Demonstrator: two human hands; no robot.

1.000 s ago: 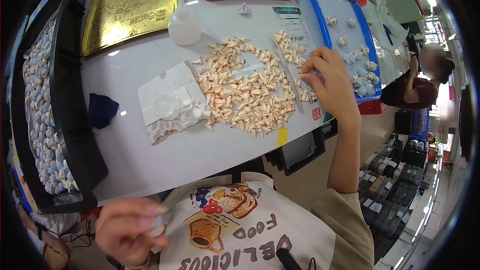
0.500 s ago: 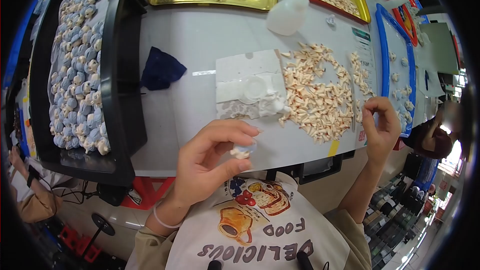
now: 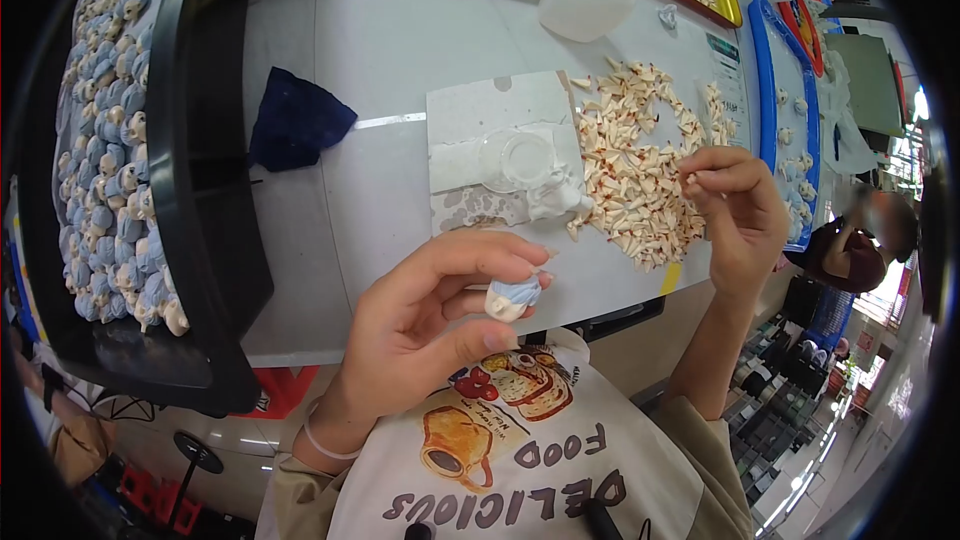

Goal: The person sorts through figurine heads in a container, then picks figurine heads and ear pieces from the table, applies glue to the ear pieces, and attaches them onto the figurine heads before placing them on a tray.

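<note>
Left hand pinches the blue-and-white figurine, near centre — probably light, stiff, chippable (looks matte, so low slip). Hold by rounded sides. Right hand, at right — fingertips narrow, can't tell if loaded.

Over there, the person's left hand is raised before the body, palm turned inward, thumb below and curled fingers above in a light grip. The left wrist looks fairly straight. The right hand is lifted well apart, thumb and forefinger pinched together, the right forearm slanting up.
</note>
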